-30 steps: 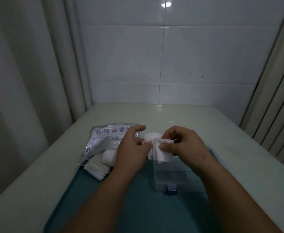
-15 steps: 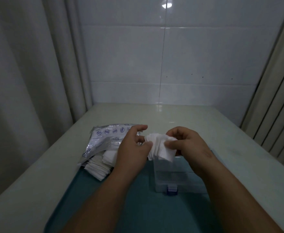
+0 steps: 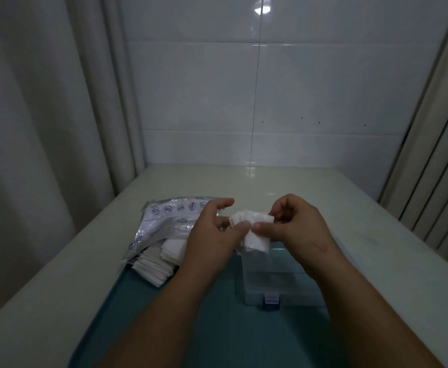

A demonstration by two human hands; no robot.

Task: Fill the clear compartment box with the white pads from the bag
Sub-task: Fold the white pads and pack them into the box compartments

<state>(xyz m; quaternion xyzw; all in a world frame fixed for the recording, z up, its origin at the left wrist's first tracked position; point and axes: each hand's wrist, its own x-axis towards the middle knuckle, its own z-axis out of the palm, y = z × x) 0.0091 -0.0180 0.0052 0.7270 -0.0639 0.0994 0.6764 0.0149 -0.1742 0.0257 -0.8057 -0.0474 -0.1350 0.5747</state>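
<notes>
Pads [image 3: 256, 235] sit fanned between the two hands. The left hand [image 3: 212, 235] pinches the stack's left side, forefinger raised; the right hand [image 3: 297, 229] pinches its right side, fingers curled. The box [image 3: 276, 284] lies just under the right hand, on the tray [image 3: 217, 328]. Left of the left hand lies the bag [image 3: 169, 219], spare pads [image 3: 156, 264] spilling out.

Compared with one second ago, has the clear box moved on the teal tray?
No. The clear box keeps its place on the teal tray: its blue latch lies as before against the bag.
</notes>
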